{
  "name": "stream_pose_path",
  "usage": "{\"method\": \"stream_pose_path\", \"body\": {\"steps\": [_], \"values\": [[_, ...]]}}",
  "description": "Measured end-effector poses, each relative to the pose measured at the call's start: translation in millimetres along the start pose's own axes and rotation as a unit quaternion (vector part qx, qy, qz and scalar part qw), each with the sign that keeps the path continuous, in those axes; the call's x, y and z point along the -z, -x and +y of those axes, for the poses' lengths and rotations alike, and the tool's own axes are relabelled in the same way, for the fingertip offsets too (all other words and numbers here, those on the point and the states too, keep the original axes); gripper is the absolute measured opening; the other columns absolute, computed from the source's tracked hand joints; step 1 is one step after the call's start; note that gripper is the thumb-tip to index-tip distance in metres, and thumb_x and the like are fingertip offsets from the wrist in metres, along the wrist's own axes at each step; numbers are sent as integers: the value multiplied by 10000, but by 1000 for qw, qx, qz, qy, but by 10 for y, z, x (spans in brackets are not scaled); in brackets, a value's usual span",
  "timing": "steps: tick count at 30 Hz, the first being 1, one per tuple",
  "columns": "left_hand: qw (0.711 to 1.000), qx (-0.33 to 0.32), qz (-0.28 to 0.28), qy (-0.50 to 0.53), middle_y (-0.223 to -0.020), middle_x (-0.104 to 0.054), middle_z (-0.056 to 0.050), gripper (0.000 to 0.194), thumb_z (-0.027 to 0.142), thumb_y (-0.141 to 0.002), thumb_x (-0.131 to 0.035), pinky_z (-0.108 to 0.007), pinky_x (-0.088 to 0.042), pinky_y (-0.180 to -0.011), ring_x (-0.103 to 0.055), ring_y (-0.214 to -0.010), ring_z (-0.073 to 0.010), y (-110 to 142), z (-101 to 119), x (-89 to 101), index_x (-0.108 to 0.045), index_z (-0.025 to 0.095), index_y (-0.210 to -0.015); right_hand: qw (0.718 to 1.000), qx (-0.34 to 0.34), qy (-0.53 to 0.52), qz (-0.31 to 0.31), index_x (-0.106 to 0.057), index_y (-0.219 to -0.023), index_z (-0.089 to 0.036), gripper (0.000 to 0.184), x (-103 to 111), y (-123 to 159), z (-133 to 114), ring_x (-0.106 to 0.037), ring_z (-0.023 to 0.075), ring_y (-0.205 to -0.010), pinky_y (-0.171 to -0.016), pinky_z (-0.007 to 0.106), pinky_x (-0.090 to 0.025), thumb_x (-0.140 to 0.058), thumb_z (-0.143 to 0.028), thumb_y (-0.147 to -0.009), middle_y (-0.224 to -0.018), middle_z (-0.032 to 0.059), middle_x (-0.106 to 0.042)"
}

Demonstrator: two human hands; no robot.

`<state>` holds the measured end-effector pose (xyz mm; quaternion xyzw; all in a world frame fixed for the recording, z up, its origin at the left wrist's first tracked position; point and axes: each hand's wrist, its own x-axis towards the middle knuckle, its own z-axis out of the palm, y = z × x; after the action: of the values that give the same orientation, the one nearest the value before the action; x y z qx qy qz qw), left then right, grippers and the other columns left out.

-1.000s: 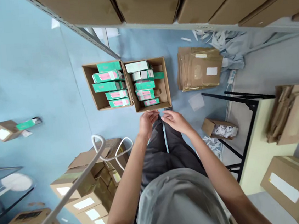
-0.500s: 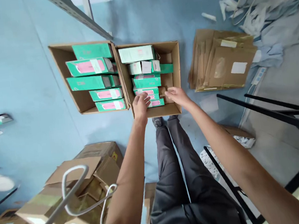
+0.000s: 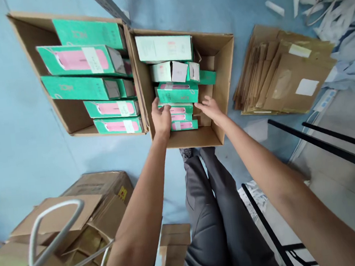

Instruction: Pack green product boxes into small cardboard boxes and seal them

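Inside the right-hand cardboard carton (image 3: 226, 73) stand several green product boxes (image 3: 178, 92) with pink pictures, along with paler ones at the far end. My left hand (image 3: 161, 118) is over the carton's left side, fingers apart, at the left ends of the nearer green boxes. On the opposite side my right hand (image 3: 210, 109) reaches in with spread fingers, its fingertips close to the right ends of the same boxes. Whether either hand touches a box I cannot tell. Abutting on the left, a second carton (image 3: 64, 113) holds more green boxes (image 3: 77, 61).
Flattened cardboard (image 3: 280, 71) is stacked on the blue floor to the right. Black metal legs (image 3: 321, 143) stand at lower right. Brown cartons (image 3: 103, 187) and a bent white tube (image 3: 54, 243) occupy the lower left. A grey shelf post (image 3: 108, 5) rises behind the cartons.
My view has come down closer to the cartons. Both hands have moved from the near edge into the right carton, and their fingers have spread on either side of the green boxes.
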<state>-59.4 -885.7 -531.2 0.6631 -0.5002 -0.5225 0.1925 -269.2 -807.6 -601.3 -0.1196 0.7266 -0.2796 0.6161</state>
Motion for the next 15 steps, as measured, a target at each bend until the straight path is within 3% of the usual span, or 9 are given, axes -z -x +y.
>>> {"method": "stream_pose_path", "body": {"steps": [3,5,7,10,15], "values": [[997,-62,-19,-51,-1783,-431,-108,797,577,-939,-767,-517,-209,-1410,-264,-1718,-336,-311,53,-45,-515,282,-1635,998,38,-8,52,-321,-1746,-199,1226,-75,-286,-110,-445,352,-1634,-1328,542,-378,-943,-601,-769,-1760,219,-426],[991,-101,-41,-80,-1831,-336,-120,870,591,-944,-760,-509,-108,-1426,-143,-1747,-340,-548,101,-128,-453,248,-1682,995,60,-22,77,-309,-1744,-184,1254,-119,-528,-239,-360,342,-1680,-1355,524,-318,-948,-613,-754,-1776,205,-392],[986,-121,-66,-95,-1847,-289,-135,918,572,-942,-762,-509,-53,-1427,-90,-1753,-347,-759,114,-248,-404,216,-1709,994,68,-43,76,-385,-1699,-179,1162,-172,-770,-368,-416,339,-1648,-1345,530,-329,-941,-589,-765,-1718,184,-477],[983,-124,-93,-95,-1850,-270,-153,939,486,-914,-796,-523,-33,-1426,-65,-1753,-360,-947,61,-442,-393,191,-1709,994,75,-62,45,-567,-1530,-161,921,-274,-1045,-487,-620,330,-1470,-1279,538,-438,-916,-552,-772,-1506,159,-681],[993,-108,-43,-4,-1835,-276,-185,931,416,-881,-838,-619,-61,-1406,-30,-1747,-410,-817,35,-612,-426,158,-1675,989,121,-61,61,-670,-1313,-149,710,-343,-1131,-482,-703,312,-1324,-1183,515,-536,-879,-568,-778,-1312,140,-775]]}}
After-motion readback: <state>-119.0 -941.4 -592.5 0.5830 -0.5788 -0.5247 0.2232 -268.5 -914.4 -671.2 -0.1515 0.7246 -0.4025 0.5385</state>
